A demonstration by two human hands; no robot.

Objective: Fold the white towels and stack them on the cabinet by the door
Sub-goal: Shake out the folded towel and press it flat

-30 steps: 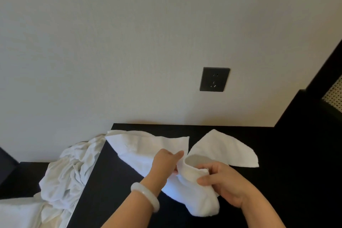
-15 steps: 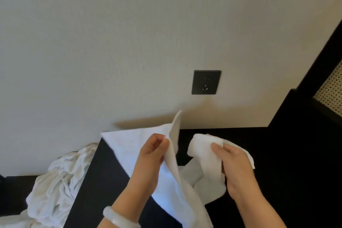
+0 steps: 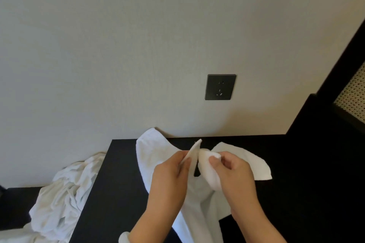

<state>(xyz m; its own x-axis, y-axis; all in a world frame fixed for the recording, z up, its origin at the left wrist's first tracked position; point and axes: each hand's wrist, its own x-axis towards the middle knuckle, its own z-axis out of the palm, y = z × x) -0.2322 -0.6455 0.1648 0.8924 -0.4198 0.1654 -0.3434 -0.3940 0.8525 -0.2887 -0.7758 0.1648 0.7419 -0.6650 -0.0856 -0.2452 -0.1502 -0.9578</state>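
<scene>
White towel (image 3: 152,156), black cabinet (image 3: 118,193), dark grey socket (image 3: 220,87).

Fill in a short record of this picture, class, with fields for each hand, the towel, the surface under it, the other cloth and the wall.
Cabinet top: black, against the wall
Towel: white, unfolded, partly lifted off the cabinet top
Left hand: pinches the towel's edge, a corner sticking up
Right hand: grips a bunched part of the same towel
Crumpled cloth: white heap, left of the cabinet top, lower
Socket: dark plate on the wall
</scene>
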